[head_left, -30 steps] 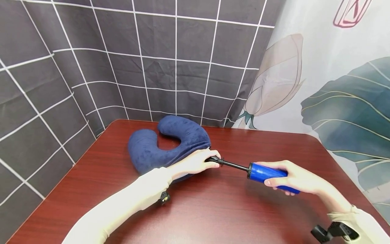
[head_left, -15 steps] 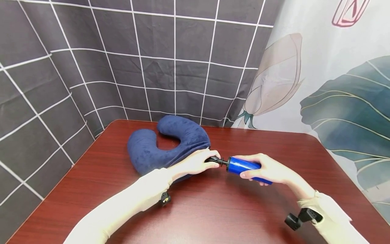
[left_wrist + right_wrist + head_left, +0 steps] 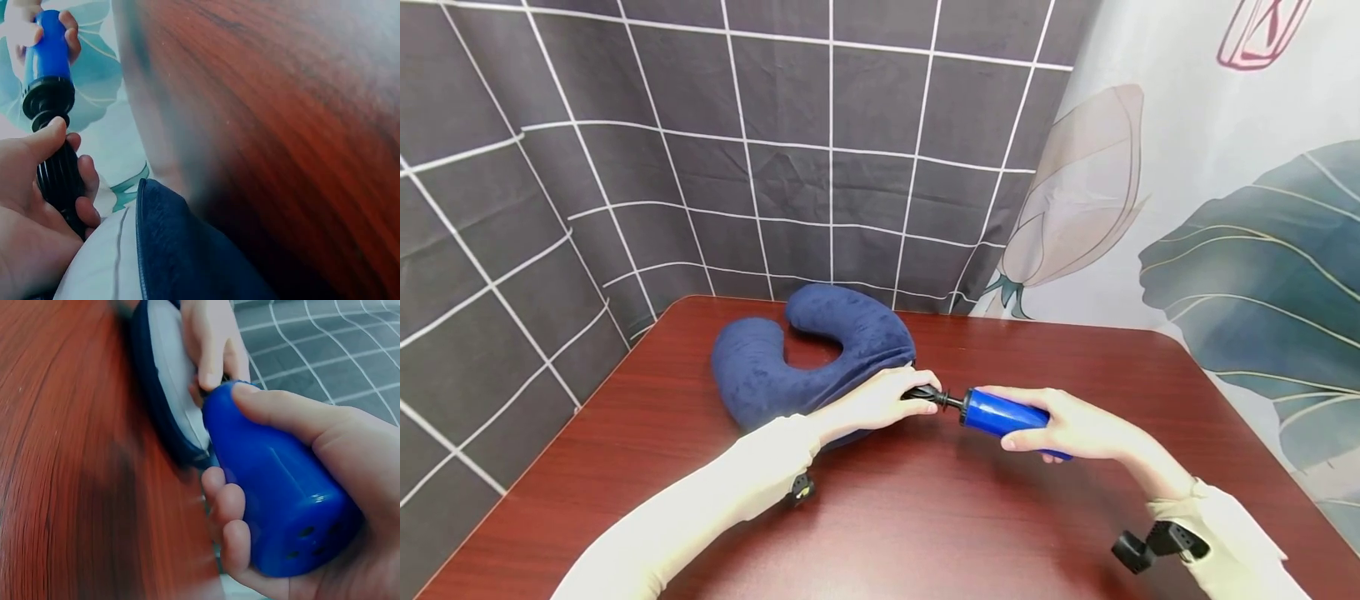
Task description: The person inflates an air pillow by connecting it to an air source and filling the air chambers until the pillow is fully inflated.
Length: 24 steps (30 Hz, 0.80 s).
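A blue hand air pump (image 3: 992, 410) with a black handle and rod extends to the right of a navy U-shaped neck pillow (image 3: 857, 337). My left hand (image 3: 880, 402) grips the ribbed black handle (image 3: 59, 175) by the pillow's edge. Wrapped around the blue barrel (image 3: 281, 481), my right hand (image 3: 1082, 427) holds it close to the handle, with only a short piece of rod showing. In the left wrist view, the pillow's zipped cover (image 3: 187, 250) gapes, exposing a pale inner lining (image 3: 103, 256). Where the pump's tip meets the pillow is hidden behind my left hand.
The pillow lies on a reddish-brown wooden table (image 3: 925, 525). A dark grid-patterned curtain (image 3: 790, 183) hangs behind and to the left. On the right hangs a pale curtain (image 3: 1097, 275) with flower and leaf prints.
The barrel and my right hand have slid left toward the handle, covering most of the rod, then shifted slightly back right. My left hand and the pillow stay nearly in place.
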Motion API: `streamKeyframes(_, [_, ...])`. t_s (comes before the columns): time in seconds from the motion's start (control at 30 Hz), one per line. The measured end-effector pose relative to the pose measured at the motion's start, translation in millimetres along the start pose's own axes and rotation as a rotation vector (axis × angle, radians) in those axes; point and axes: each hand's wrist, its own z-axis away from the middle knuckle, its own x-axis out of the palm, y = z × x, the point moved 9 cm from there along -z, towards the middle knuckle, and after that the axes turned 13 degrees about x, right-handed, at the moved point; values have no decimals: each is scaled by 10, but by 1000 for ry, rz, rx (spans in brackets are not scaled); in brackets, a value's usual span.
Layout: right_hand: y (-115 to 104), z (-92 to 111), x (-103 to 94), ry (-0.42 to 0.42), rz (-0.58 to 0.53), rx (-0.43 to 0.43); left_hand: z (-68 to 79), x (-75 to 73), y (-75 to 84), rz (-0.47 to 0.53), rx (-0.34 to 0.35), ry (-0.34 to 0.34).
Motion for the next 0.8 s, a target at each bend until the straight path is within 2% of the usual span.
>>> streamKeyframes(0.27, [156,355,-142,-18,38,-36,-5,-12,-9,4,5,25])
streamKeyframes(0.53, [355,657,-277,-43,12,-57,-6,-18,-20,11,-12,19])
streamKeyframes(0.67, [402,663,-273,-48,-10,-44,-1,-22,7,11,-2,20])
streamKeyframes(0.8, [377,549,-220,-44,-28,-36,7,-20,31,-2,14,23])
